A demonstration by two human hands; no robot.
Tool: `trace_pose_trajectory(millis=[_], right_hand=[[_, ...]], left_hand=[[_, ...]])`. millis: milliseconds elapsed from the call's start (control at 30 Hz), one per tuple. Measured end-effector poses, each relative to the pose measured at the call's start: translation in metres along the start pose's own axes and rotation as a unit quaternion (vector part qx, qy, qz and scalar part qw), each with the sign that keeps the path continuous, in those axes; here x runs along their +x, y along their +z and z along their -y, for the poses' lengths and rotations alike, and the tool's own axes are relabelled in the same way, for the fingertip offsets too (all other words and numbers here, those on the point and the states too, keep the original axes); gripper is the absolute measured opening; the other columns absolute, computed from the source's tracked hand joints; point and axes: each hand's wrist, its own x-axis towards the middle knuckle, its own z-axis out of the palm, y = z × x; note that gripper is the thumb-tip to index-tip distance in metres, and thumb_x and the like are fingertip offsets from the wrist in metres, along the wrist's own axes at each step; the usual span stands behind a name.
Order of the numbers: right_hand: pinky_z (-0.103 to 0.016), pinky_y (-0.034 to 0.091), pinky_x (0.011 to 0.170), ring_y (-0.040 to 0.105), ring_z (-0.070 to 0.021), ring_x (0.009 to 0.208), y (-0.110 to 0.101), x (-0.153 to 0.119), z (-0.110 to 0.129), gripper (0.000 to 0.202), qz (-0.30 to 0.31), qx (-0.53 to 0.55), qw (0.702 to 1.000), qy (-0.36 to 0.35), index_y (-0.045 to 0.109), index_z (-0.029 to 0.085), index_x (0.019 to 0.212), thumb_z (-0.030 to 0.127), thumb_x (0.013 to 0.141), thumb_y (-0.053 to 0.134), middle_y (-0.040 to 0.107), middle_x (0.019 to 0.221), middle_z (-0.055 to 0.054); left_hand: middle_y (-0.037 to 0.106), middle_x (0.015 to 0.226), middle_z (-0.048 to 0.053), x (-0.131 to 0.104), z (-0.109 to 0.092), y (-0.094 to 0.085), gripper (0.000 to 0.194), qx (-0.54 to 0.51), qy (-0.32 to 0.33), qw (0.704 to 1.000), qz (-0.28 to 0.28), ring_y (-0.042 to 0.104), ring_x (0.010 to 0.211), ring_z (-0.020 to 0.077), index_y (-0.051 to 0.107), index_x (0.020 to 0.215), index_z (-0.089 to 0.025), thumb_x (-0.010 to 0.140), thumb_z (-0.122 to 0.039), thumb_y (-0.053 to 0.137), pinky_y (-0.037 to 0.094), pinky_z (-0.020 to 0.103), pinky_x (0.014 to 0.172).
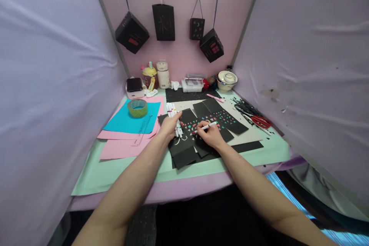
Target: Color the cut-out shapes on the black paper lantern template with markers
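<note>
My left hand [170,125] is closed around a bundle of several white marker pens [174,115] with coloured ends, over the left part of the black card [184,146]. In my right hand [211,135] is a single white marker pen [209,125], slanted, with a purple end low on its left; whether it touches the card I cannot tell. Many small coloured shapes [223,118], such as triangles and stars, dot the dark card between and beyond my hands. Pale curved marks or cut-outs show just below the bundle.
Left lie blue paper [121,119], pink paper [115,150], a tape roll [137,108] and a clear ruler [142,130]. Red-handled scissors [261,122] rest among black scraps at right. A bottle [163,75], a clear box [192,84] and a lidded bowl [227,80] line the back. Black paper boxes [163,22] hang above.
</note>
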Motion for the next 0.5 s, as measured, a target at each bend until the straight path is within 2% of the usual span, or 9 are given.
trace_pose_trajectory(millis=[500], right_hand=[[-0.022, 0.034, 0.053, 0.048, -0.0106, 0.054, 0.0023, 0.0025, -0.0076, 0.016, 0.007, -0.012, 1.0, 0.005, 0.057, 0.018, 0.067, 0.024, 0.076, 0.046, 0.054, 0.057, 0.002]], left_hand=[[0.055, 0.06, 0.0, 0.0015, 0.0015, -0.0006, 0.027, -0.005, 0.002, 1.0, 0.006, 0.05, 0.04, 0.0085, 0.054, 0.074, -0.012, 0.063, -0.029, 0.072, 0.048, 0.026, 0.045]])
